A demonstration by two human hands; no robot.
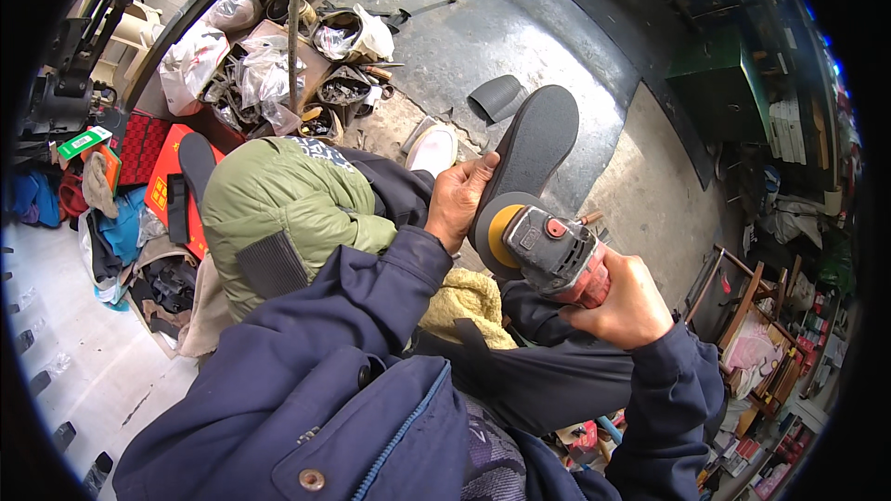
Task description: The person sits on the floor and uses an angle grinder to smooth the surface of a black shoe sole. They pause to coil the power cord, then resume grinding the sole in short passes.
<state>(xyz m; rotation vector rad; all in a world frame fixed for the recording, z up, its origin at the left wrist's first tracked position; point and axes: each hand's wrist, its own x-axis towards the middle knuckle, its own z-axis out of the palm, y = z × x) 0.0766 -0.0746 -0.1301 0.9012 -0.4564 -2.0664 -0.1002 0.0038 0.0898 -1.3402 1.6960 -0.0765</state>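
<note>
My left hand (457,202) is closed around one end of a dark shoe (540,137), thumb along its edge, with the flat black sole turned up toward me. In my right hand (626,302) is a red and grey angle grinder (549,247), gripped by its body. Its round disc (499,230), grey with a yellow centre, lies over the shoe's near end, close to my left fingers. Whether the disc touches the sole or spins, I cannot tell. Below the disc, a yellow cloth (471,304) rests on my lap.
A green padded jacket (283,213) lies to my left, a loose black sole (197,167) beside it. Bags of scraps (264,70) stand beyond. On the floor lie a curved dark piece (497,98) and a white shoe (432,149). A wooden rack (756,325) stands at right.
</note>
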